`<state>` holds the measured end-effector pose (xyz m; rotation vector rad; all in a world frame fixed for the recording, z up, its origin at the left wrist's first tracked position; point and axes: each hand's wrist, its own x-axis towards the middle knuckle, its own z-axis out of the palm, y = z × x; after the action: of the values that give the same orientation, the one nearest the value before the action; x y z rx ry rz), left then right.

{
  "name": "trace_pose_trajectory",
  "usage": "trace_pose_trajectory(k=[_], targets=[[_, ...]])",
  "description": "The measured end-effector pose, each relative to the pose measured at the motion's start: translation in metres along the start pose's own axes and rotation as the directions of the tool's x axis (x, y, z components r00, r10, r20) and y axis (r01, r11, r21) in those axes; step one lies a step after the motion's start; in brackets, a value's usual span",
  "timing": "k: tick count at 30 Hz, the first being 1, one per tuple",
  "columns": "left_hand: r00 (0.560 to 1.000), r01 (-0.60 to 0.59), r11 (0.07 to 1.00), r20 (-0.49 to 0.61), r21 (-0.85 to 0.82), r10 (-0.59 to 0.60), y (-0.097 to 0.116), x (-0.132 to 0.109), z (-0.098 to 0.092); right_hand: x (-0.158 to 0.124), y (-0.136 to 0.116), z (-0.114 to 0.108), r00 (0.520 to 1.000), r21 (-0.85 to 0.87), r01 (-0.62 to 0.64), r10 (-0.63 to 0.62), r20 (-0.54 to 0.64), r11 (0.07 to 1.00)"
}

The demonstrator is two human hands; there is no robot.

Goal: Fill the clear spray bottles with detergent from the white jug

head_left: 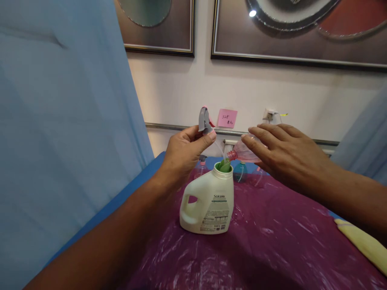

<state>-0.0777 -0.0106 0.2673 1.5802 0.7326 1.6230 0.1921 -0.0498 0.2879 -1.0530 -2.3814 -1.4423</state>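
My left hand [184,155] is closed around a grey and pink spray-trigger head [205,122], holding it up with its thin tube hanging down. My right hand [286,155] grips a small clear pink bottle [244,152] tipped on its side, the threaded neck pointing at the green mouth of a white detergent jug [210,203]. The jug stands upright with its cap off on a purple plastic sheet [272,241], directly below both hands.
Small spray bottles [240,171] stand behind the jug near the wall. A yellow cloth [363,241] lies at the right edge. Light blue fabric [60,121] hangs close on the left. A pink sticky note [227,118] and framed pictures [296,28] are on the wall.
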Motion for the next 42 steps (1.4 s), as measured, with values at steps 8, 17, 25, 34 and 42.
trace_pose_trajectory(k=[8,17,25,34,42], targets=[[1.000,-0.004,1.000,0.023,-0.013,0.005,-0.001,0.001,0.000,0.000,0.001,0.001,1.000,-0.002,0.010,-0.010,-0.004,1.000],[1.000,0.004,1.000,0.007,-0.015,-0.004,-0.004,0.001,0.000,0.001,0.000,-0.001,1.000,0.030,0.000,0.000,0.006,1.000],[1.000,0.001,1.000,0.023,-0.029,-0.001,-0.007,0.001,-0.002,0.004,0.002,-0.001,0.999,0.020,0.029,-0.029,-0.037,0.999],[1.000,0.014,0.999,0.020,-0.032,-0.014,-0.006,0.001,-0.003,0.005,0.002,0.000,0.997,0.151,0.024,-0.013,-0.077,0.988],[1.000,-0.005,0.999,0.025,-0.053,0.006,-0.007,0.001,-0.001,0.012,0.002,-0.003,0.991,0.246,0.051,-0.019,-0.132,0.968]])
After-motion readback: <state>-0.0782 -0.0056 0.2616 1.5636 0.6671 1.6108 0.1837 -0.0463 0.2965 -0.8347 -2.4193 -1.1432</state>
